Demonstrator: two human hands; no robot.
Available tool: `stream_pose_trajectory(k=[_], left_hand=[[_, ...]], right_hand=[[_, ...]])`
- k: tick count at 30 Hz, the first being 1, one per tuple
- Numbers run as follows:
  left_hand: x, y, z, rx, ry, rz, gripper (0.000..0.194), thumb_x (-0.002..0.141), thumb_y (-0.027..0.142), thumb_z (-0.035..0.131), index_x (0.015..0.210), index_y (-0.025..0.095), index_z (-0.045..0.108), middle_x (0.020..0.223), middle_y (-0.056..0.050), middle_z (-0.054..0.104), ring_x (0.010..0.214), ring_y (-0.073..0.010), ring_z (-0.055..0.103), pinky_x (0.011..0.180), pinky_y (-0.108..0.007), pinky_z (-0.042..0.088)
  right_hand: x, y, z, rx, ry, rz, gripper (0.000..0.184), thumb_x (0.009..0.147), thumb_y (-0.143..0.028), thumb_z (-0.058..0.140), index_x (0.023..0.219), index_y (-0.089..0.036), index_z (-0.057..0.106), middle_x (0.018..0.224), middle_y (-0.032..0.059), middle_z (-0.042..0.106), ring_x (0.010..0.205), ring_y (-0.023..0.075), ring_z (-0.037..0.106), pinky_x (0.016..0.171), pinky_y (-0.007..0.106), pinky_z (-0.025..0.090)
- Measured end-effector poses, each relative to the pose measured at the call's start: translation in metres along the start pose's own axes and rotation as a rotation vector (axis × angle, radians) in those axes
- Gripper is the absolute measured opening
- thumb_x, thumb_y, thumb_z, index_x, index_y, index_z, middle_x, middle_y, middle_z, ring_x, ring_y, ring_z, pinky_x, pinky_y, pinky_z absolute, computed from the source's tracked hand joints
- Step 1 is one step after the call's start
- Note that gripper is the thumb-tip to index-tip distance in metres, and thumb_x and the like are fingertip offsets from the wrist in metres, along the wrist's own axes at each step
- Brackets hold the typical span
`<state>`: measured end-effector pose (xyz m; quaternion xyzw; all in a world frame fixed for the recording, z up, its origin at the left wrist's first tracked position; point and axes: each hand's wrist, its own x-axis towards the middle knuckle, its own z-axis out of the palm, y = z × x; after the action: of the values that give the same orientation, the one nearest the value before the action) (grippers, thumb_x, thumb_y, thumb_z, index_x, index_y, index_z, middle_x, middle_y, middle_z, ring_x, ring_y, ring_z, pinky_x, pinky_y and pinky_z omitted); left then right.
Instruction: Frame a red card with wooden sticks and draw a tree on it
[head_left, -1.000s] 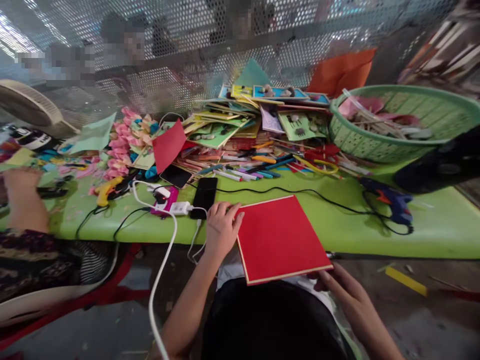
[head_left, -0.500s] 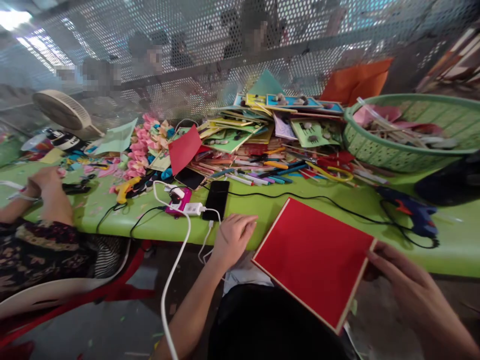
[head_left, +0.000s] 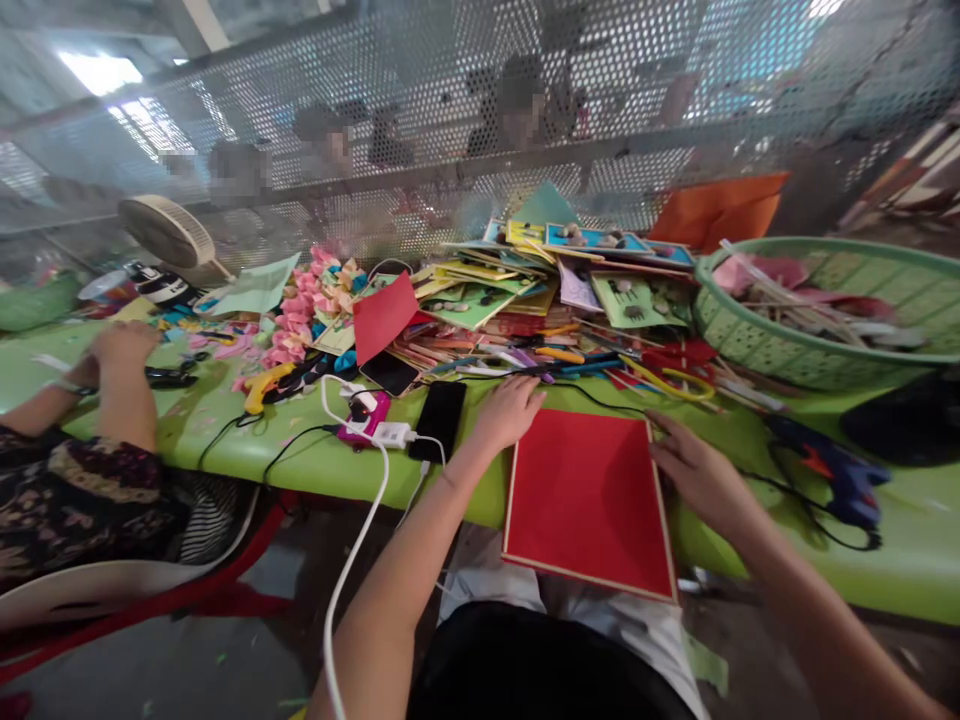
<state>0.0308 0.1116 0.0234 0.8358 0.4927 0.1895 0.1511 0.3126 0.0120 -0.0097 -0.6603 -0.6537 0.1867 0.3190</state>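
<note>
A square red board (head_left: 589, 495) with thin pale wooden edging lies over the front of the green table, its near edge sticking out above my lap. My right hand (head_left: 697, 475) grips the board's right edge near the far corner, thumb along the edging; some of its fingers are hidden. Close to the far left corner is my left hand (head_left: 510, 412), fingers stretched forward and nothing held. Whether it touches the board I cannot tell. Left of this hand lies a black phone (head_left: 439, 418).
A purple power adapter (head_left: 365, 420) with white plugs and cables sits left. Behind are piled decorated cards (head_left: 465, 300) and pens. At right are a green basket (head_left: 810, 345) and a blue glue gun (head_left: 836, 470). Another person's hands (head_left: 124, 350) rest at far left.
The red board has turned straighter and moved left and away from me, onto the table edge. My right hand moved left with it. My left hand reached forward and right, to its far left corner.
</note>
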Motion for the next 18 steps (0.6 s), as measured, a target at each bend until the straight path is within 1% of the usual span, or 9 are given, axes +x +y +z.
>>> stream_pose_trajectory(k=[3, 5, 7, 8, 10, 12, 14, 16, 18], left_hand=[[0.002, -0.004, -0.006, -0.009, 0.027, 0.007, 0.036, 0.111, 0.029, 0.047, 0.138, 0.019, 0.067, 0.145, -0.008, 0.070, 0.139, -0.0223, 0.062, 0.122, -0.039, 0.047], [-0.005, -0.004, -0.012, -0.020, 0.054, 0.016, 0.034, 0.110, 0.027, 0.049, 0.136, 0.019, 0.069, 0.143, -0.007, 0.071, 0.138, -0.0215, 0.063, 0.121, -0.038, 0.047], [-0.017, -0.003, -0.017, -0.030, 0.087, 0.017, 0.033, 0.109, 0.024, 0.050, 0.135, 0.019, 0.069, 0.144, -0.008, 0.070, 0.139, -0.0223, 0.062, 0.122, -0.039, 0.046], [-0.023, -0.002, -0.019, -0.035, 0.101, 0.019, 0.033, 0.109, 0.023, 0.049, 0.135, 0.019, 0.069, 0.145, -0.008, 0.069, 0.141, -0.0228, 0.060, 0.123, -0.041, 0.045], [-0.037, 0.001, -0.022, -0.046, 0.121, 0.026, 0.034, 0.109, 0.022, 0.048, 0.137, 0.021, 0.068, 0.145, -0.007, 0.069, 0.141, -0.0229, 0.060, 0.123, -0.042, 0.046], [-0.051, 0.004, -0.021, -0.051, 0.128, 0.028, 0.034, 0.110, 0.023, 0.048, 0.138, 0.021, 0.067, 0.145, -0.008, 0.069, 0.138, -0.0236, 0.061, 0.120, -0.044, 0.048], [-0.063, 0.006, -0.018, -0.039, 0.121, 0.025, 0.034, 0.109, 0.024, 0.050, 0.138, 0.020, 0.066, 0.146, -0.009, 0.068, 0.138, -0.0259, 0.061, 0.119, -0.047, 0.049], [-0.075, 0.007, -0.012, 0.023, 0.091, 0.031, 0.037, 0.107, 0.025, 0.053, 0.143, 0.020, 0.063, 0.151, -0.009, 0.065, 0.140, -0.0270, 0.060, 0.119, -0.049, 0.049], [-0.084, 0.006, -0.006, 0.095, 0.061, 0.036, 0.041, 0.106, 0.025, 0.055, 0.147, 0.021, 0.060, 0.156, -0.010, 0.060, 0.144, -0.0278, 0.057, 0.120, -0.051, 0.047]], right_hand=[[0.016, -0.008, 0.007, -0.100, -0.027, 0.004, 0.053, 0.096, -0.041, 0.047, 0.144, -0.021, 0.061, 0.082, 0.0053, 0.078, 0.072, 0.0259, 0.072, 0.063, 0.034, 0.049], [0.018, -0.009, 0.008, -0.191, 0.011, 0.045, 0.051, 0.097, -0.047, 0.049, 0.139, -0.024, 0.065, 0.086, 0.0073, 0.079, 0.074, 0.0282, 0.072, 0.059, 0.034, 0.044], [0.014, -0.006, 0.007, -0.289, 0.042, 0.077, 0.051, 0.098, -0.053, 0.049, 0.137, -0.025, 0.068, 0.085, 0.0074, 0.079, 0.072, 0.0288, 0.072, 0.055, 0.033, 0.040], [0.012, -0.005, 0.006, -0.315, 0.052, 0.073, 0.051, 0.099, -0.054, 0.049, 0.136, -0.026, 0.068, 0.083, 0.0066, 0.079, 0.071, 0.0283, 0.072, 0.055, 0.033, 0.040], [0.007, 0.000, 0.003, -0.285, 0.059, 0.017, 0.048, 0.101, -0.052, 0.048, 0.135, -0.025, 0.068, 0.084, 0.0056, 0.078, 0.073, 0.0267, 0.072, 0.058, 0.033, 0.044], [0.006, 0.004, 0.001, -0.221, 0.075, -0.055, 0.045, 0.101, -0.049, 0.048, 0.131, -0.024, 0.070, 0.090, 0.0064, 0.078, 0.077, 0.0259, 0.073, 0.065, 0.035, 0.051], [0.008, 0.008, 0.000, -0.186, 0.093, -0.124, 0.041, 0.101, -0.047, 0.048, 0.127, -0.024, 0.071, 0.102, 0.0093, 0.079, 0.089, 0.0280, 0.074, 0.077, 0.039, 0.056], [0.011, 0.009, -0.001, -0.184, 0.098, -0.177, 0.040, 0.101, -0.046, 0.048, 0.126, -0.025, 0.071, 0.117, 0.0115, 0.078, 0.107, 0.0320, 0.073, 0.092, 0.046, 0.057], [0.013, 0.008, -0.001, -0.189, 0.090, -0.210, 0.041, 0.102, -0.045, 0.047, 0.129, -0.025, 0.070, 0.129, 0.0124, 0.076, 0.121, 0.0358, 0.069, 0.103, 0.053, 0.054]])
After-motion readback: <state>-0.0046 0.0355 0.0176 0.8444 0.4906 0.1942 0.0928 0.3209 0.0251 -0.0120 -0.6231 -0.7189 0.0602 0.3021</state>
